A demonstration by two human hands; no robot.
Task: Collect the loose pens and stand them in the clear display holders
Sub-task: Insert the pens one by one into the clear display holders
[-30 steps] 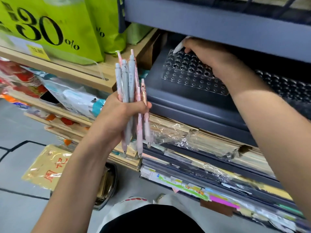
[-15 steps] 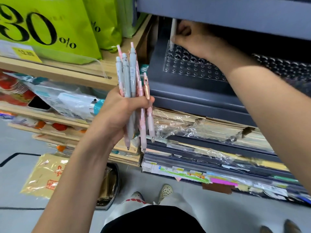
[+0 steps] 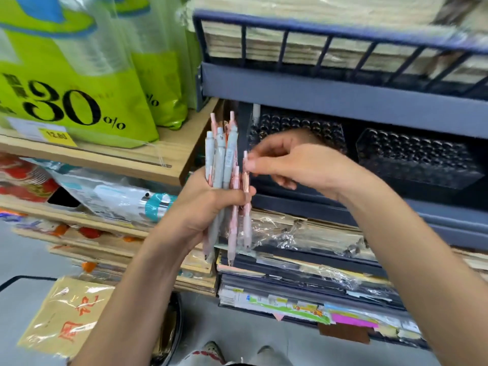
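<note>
The left hand (image 3: pixel 208 207) is curled tight round a bundle of pens (image 3: pixel 224 159), held upright in front of the shelving with the click-tops up and the points down. The barrels are slim and round, matte plastic in pale grey and soft pink. The right hand (image 3: pixel 303 167) reaches across and pinches the top end of the pink pen (image 3: pixel 245 178) at the right edge of the bundle between thumb and forefinger, its other fingers loosely bent below. That pen has a shiny rose-gold clip and is also pressed under the left thumb.

Behind the hands, inside a blue-grey metal shelf (image 3: pixel 343 99), sit two clear display holders: blocky transparent plastic trays whose tops are gridded with round holes. The left holder (image 3: pixel 311 122) is partly hidden by the right hand; the right holder (image 3: pixel 417 159) stands just beside it. One white pen (image 3: pixel 256 113) stands upright at the left holder's far left corner.

To the left, glossy green bags (image 3: pixel 79 88) printed with "30%" rest on a pale wooden shelf (image 3: pixel 169 157). Below the metal shelf lie flat stacks wrapped in crinkled clear film (image 3: pixel 303 233)
</note>
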